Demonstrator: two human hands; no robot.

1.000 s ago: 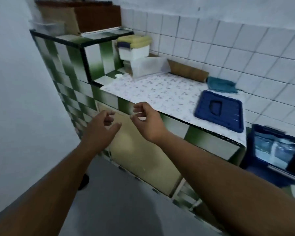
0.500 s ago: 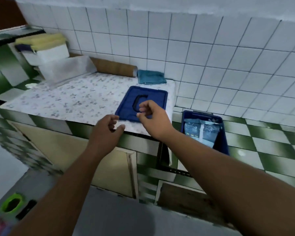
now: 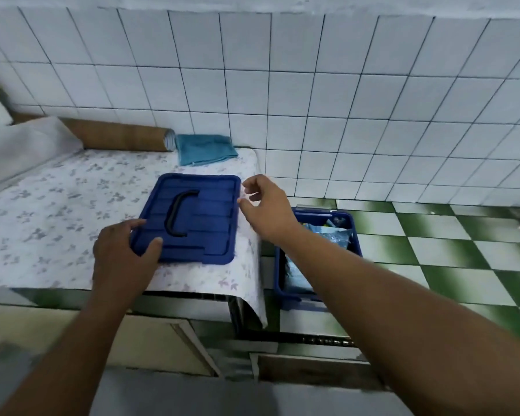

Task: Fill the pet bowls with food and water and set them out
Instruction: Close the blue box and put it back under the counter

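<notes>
Head view: left hand (image 3: 122, 256) grips blue lid (image 3: 204, 223), right hand (image 3: 267, 208) loose; bin (image 3: 354, 232) holds packets (image 3: 330, 234).

No legible text, label, brand, number or sign. The blue lid (image 3: 213, 232) bears only moulded ribs. The packets (image 3: 327, 234) in the blue box (image 3: 357, 238) are too blurred for any print to be read.

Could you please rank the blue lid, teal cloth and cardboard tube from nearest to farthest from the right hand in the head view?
1. blue lid: just left of the right hand, almost touching.
2. teal cloth: behind the lid, by the wall.
3. cardboard tube: farthest, left of the cloth.
</notes>
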